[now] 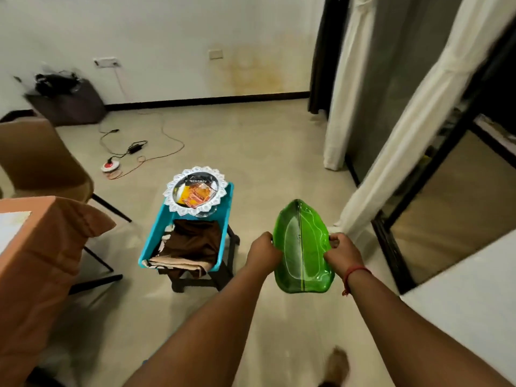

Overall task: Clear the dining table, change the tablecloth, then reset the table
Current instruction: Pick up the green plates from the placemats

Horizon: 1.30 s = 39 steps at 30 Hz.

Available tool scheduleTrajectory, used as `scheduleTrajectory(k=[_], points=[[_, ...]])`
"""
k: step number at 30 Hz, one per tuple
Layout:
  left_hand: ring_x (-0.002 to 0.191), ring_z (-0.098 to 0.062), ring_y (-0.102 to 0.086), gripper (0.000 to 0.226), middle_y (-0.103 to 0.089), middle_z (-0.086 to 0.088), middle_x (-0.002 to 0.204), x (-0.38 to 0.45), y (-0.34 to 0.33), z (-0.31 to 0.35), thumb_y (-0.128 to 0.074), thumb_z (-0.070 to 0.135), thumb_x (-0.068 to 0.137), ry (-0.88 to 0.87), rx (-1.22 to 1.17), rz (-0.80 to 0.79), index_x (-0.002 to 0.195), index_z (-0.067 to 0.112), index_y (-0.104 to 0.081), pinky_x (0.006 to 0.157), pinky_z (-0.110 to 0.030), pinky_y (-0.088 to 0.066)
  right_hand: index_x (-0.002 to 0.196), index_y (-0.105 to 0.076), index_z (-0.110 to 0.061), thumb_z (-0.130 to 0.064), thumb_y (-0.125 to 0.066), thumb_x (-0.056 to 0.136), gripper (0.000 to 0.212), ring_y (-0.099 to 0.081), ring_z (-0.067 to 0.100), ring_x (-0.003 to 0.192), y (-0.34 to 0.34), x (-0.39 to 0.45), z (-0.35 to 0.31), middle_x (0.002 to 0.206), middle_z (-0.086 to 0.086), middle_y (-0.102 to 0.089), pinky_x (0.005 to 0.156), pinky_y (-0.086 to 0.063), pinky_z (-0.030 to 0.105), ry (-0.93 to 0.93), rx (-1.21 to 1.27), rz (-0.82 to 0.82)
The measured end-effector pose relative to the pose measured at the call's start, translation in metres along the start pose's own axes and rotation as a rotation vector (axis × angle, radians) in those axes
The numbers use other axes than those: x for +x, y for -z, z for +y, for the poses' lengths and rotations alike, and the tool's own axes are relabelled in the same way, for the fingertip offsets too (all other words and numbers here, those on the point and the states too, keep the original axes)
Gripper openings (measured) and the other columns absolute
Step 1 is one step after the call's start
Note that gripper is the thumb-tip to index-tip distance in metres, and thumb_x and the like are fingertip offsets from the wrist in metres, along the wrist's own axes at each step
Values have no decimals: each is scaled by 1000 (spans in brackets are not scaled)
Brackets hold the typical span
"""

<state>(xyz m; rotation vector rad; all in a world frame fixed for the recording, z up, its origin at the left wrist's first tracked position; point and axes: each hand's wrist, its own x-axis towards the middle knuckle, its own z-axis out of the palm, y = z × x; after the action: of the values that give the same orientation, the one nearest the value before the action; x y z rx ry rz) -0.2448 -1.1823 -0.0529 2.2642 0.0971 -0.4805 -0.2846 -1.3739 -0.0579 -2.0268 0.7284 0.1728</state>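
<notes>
— What are the hands doing?

— Both hold a green leaf-shaped dish [303, 247] in the air above the floor [265, 152]. The left hand [264, 252] grips its left edge, fingers curled under the rim. The right hand [342, 252] grips the right edge, fingers clamped on it; a red thread [356, 272] circles that wrist.

— Where is the dish relative to the rest?

— To the right of a blue tray [227, 219] that sits on a dark stool [226, 275]. It touches neither.

— What's in the tray?

— A silver scalloped plate [195, 191] with orange packets at the far end, and folded brown cloth [192, 241] at the near end.

— And the surface?

— At the left edge, draped in an orange tablecloth [42, 261]. A brown chair [36, 157] stands behind it. Cables [139, 152] lie on the floor beyond, and white curtains [391, 135] hang on the right.
</notes>
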Motion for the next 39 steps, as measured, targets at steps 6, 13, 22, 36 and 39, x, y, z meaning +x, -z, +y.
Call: scheduleTrajectory(k=[6, 13, 22, 36, 39], points=[[105, -33, -62, 23, -68, -14, 109, 122, 34, 17, -58, 16, 86, 186, -22, 187, 108, 9, -61, 81, -34, -47, 127, -57, -13, 0, -59, 79, 50, -62, 28, 92, -36, 143, -84, 98, 7, -65, 77, -47, 31, 124, -112, -194], [108, -32, -62, 25, -67, -15, 113, 203, 96, 31, -59, 14, 85, 390, -202, 358, 110, 7, -62, 80, -31, -44, 125, -58, -12, 2, -58, 80, 47, -60, 28, 92, -92, 254, -204, 97, 6, -61, 80, -47, 30, 272, -276, -406], [110, -33, -62, 33, -67, -15, 118, 303, 191, -46, -60, 22, 83, 663, -403, 548, 115, 11, -61, 87, -33, -50, 117, -61, -14, 3, -54, 77, 44, -64, 32, 97, -249, 323, -325, 103, 11, -69, 84, -52, 36, 463, -433, -627], [92, -32, -70, 36, -72, -13, 106, 376, 238, -147, -56, 25, 69, 1039, -768, 624, 101, 11, -66, 80, -41, -60, 109, -70, -6, 6, -57, 78, 36, -62, 38, 107, -419, 367, -392, 112, 21, -68, 81, -44, 31, 680, -767, -984], [97, -30, -69, 31, -71, -13, 106, 386, 228, -152, -55, 31, 62, 1142, -877, 674, 87, 15, -61, 84, -43, -59, 112, -69, -9, 4, -59, 78, 38, -63, 37, 105, -445, 379, -390, 109, 19, -70, 81, -44, 30, 701, -837, -1087]])
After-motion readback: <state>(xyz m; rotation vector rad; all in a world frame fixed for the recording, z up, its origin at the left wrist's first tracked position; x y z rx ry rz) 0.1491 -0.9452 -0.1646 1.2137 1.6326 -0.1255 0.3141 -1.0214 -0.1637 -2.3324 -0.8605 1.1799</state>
